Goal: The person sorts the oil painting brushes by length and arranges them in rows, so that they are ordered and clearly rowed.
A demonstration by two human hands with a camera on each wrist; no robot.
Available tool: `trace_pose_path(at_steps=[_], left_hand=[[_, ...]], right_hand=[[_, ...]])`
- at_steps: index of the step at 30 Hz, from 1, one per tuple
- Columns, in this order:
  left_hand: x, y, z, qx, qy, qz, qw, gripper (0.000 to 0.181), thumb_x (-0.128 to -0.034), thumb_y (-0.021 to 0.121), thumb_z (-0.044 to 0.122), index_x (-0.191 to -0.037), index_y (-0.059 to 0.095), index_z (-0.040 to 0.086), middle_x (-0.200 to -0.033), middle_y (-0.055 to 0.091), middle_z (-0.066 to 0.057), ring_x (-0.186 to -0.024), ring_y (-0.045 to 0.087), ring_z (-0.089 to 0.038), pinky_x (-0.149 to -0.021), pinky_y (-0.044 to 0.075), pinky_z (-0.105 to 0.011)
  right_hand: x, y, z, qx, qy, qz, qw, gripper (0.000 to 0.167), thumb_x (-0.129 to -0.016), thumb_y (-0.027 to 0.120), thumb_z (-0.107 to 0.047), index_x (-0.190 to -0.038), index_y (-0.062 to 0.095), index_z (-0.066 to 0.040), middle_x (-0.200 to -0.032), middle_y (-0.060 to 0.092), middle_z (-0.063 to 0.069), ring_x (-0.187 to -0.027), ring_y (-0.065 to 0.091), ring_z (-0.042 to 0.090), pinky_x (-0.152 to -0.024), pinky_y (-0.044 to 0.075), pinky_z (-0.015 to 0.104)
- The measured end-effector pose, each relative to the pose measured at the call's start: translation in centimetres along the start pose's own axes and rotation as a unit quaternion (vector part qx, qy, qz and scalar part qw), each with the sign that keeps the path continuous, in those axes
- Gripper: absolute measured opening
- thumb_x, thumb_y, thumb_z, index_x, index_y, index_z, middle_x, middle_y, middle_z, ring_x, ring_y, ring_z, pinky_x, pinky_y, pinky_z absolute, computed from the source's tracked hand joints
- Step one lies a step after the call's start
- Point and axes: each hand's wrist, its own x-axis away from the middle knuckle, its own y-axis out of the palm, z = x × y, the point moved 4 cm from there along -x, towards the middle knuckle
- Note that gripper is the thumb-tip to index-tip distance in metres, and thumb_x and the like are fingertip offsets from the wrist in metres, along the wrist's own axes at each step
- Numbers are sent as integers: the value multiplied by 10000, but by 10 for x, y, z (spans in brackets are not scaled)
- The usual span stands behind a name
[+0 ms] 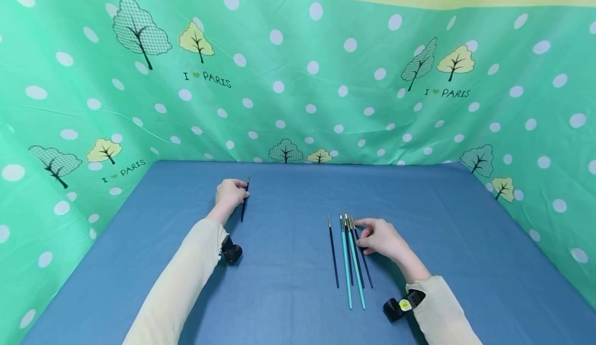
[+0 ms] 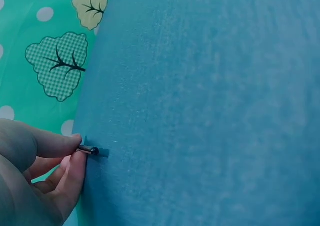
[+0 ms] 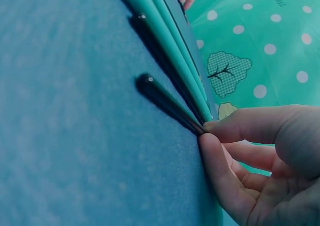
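Near the back left of the blue-covered table, my left hand (image 1: 231, 194) pinches a thin dark paintbrush (image 1: 244, 204) between thumb and fingers. Its handle end shows close up in the left wrist view, just above the cloth. Over on the right, my right hand (image 1: 383, 237) pinches the rightmost dark paintbrush (image 1: 366, 267) of a loose bunch, as the right wrist view (image 3: 172, 103) shows. Two turquoise paintbrushes (image 1: 347, 278) and other dark ones lie beside it, bristles toward the back. One dark paintbrush (image 1: 333, 257) lies slightly apart at the bunch's left.
Blue cloth (image 1: 288, 262) covers the table. A green dotted curtain (image 1: 298, 86) with printed trees hangs along the back and both sides. A black wrist camera (image 1: 231, 251) sits on the left wrist, and another camera (image 1: 395, 309) on the right.
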Motion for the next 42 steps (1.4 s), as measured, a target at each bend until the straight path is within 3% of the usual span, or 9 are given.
trace_pose_path(at_steps=[7, 13, 19, 23, 29, 42], left_hand=[[4, -3, 2, -46, 132, 107, 9998, 295, -852, 615, 118, -1143, 633, 75, -1002, 664, -116, -687, 639, -182, -586, 483, -301], [4, -2, 2, 8, 191, 153, 9997, 291, -869, 591, 136, -1152, 627, 81, -1022, 661, -124, -759, 651, -202, -637, 509, -305], [4, -3, 2, -147, 431, 328, 9984, 282, -854, 612, 172, -1115, 647, 72, -921, 659, -92, -716, 604, -183, -590, 470, -274], [13, -4, 10, 20, 536, 221, 9983, 295, -851, 609, 176, -1124, 643, 68, -898, 646, -80, -698, 573, -173, -571, 436, -268], [32, 3, 23, 281, 781, 5, 9966, 292, -835, 626, 145, -1107, 641, 38, -919, 636, -102, -677, 596, -160, -581, 481, -258], [71, 46, 48, 466, 1142, -1012, 9872, 300, -829, 651, 164, -1108, 622, 55, -911, 619, -79, -645, 620, -160, -572, 506, -275]], right_hand=[[0, 0, 0, -58, 24, 2, 10000, 512, -789, 641, 16, -1280, 501, -20, -762, 547, 103, -587, 579, 167, -553, 536, 298], [-1, -1, 0, -49, -22, 14, 10000, 508, -788, 638, 19, -1277, 500, -11, -762, 546, 106, -580, 581, 166, -549, 536, 298], [-2, -3, 0, -31, -57, 1, 10000, 510, -788, 638, 16, -1278, 497, -5, -767, 545, 103, -582, 580, 162, -550, 536, 296], [-3, -3, 1, -62, -59, -2, 10000, 512, -791, 634, 18, -1282, 492, -6, -771, 547, 103, -590, 578, 162, -553, 536, 298], [-2, -2, 3, -149, -37, -34, 9999, 512, -793, 633, 21, -1284, 490, -7, -773, 543, 106, -598, 578, 166, -560, 538, 302], [1, 0, 3, -135, 80, 10, 9999, 512, -793, 634, 23, -1284, 491, -11, -772, 538, 104, -602, 572, 166, -559, 537, 299]])
